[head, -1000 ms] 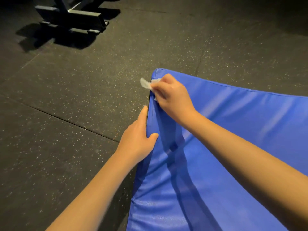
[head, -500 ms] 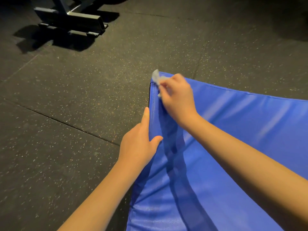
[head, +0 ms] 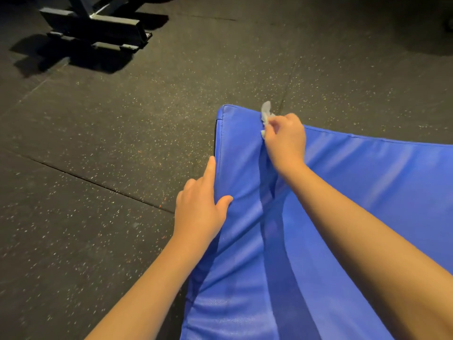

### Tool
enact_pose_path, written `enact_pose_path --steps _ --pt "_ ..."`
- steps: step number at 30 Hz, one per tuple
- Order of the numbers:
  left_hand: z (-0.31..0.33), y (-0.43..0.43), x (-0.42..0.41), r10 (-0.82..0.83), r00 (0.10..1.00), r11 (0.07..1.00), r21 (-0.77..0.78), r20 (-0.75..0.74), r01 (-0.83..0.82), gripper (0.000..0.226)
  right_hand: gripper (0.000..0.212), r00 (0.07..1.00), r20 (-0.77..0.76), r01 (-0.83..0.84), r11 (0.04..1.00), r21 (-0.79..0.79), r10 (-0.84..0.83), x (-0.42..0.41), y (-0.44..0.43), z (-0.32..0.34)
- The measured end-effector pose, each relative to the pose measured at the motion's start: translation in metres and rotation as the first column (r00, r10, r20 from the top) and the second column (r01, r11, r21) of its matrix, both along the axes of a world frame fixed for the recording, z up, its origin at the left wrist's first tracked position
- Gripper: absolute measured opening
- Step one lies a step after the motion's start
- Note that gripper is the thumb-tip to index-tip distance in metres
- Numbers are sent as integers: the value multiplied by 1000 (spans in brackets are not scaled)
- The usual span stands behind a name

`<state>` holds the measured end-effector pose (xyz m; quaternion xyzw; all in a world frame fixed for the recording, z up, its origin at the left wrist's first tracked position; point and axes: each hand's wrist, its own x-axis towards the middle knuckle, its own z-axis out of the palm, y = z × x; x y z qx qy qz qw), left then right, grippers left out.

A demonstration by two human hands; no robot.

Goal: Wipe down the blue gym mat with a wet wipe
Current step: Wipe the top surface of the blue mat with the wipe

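Note:
The blue gym mat [head: 367,192] lies on the dark floor and fills the lower right of the head view. Its far left corner shows near the middle of the frame. My right hand [head: 285,141] is closed on a small crumpled white wet wipe [head: 266,114], pressed at the mat's far edge a little right of that corner. A bit of the wipe sticks up above my fingers. My left hand [head: 201,207] grips the mat's left edge, thumb on top and index finger stretched along the side.
Speckled black rubber floor tiles [head: 98,168] with seams surround the mat. The dark metal base of a gym machine [head: 98,28] stands at the far left, casting a shadow.
My right hand has slid the wipe rightward along the far edge, away from the corner. My left hand keeps its hold on the left edge.

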<state>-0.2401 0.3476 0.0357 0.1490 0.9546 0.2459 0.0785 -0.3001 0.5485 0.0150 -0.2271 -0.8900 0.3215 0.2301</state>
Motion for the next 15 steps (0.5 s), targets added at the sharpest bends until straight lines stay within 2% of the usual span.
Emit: enact_pose_path --steps 1,2,5,6,7,9,10,11,14,15 --pt "0 0 0 -1 1000 1000 -1 -1 1 84 17 1000 -2 31 1000 -5 -31 2 -1 -4" --pt "0 -2 1 3 1000 1000 -6 1 -3 84 18 999 -37 -31 1000 5 31 6 -8 -4" --pt "-4 -6 3 24 1000 1000 -3 3 -24 85 27 921 -92 -368 923 110 378 22 -19 -7" --pt "-5 -5 2 22 1000 1000 5 -1 -22 85 27 922 -51 -373 917 142 383 19 -8 -8" --pt "-6 -4 1 16 1000 1000 8 -5 -16 85 26 954 9 -296 943 154 299 14 6 -10" --pt "-7 -2 -2 4 1000 1000 1 -5 -4 84 22 992 123 18 999 42 -23 4 36 -17" --pt "-8 -3 -3 6 1000 1000 -1 -2 -6 84 22 980 169 103 995 14 -104 4 39 -20" --pt "-9 -4 -3 10 1000 1000 -3 3 -10 84 20 980 179 86 996 27 -90 5 31 -19" --pt "-14 -7 -5 20 1000 1000 -8 22 -20 84 19 957 72 -288 947 141 281 14 0 -25" --pt "-16 -7 -6 18 1000 1000 -10 25 -17 84 20 939 78 -344 924 166 336 15 3 -25"
